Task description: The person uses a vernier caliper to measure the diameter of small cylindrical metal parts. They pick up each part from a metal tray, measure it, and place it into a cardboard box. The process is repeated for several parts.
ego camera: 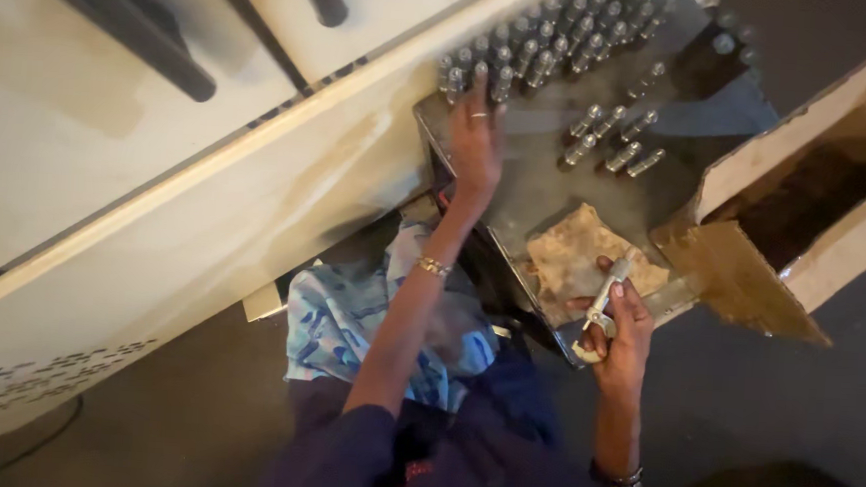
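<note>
My left hand (475,141) reaches forward over a metal tray (516,193), its fingers touching the near end of a dense block of upright metal cylinders (540,45). Whether it grips one I cannot tell. My right hand (621,320) is closed on a small metal gauge tool (605,302) with a C-shaped end, held over a crumpled tan cloth (577,257) at the tray's near corner. Several loose cylinders (610,139) stand apart in the tray's middle.
An open cardboard box (807,186) lies to the right of the tray, its flap folded down. A large white machine panel (156,186) fills the left. A blue patterned cloth (349,314) covers my lap. The floor is dark grey.
</note>
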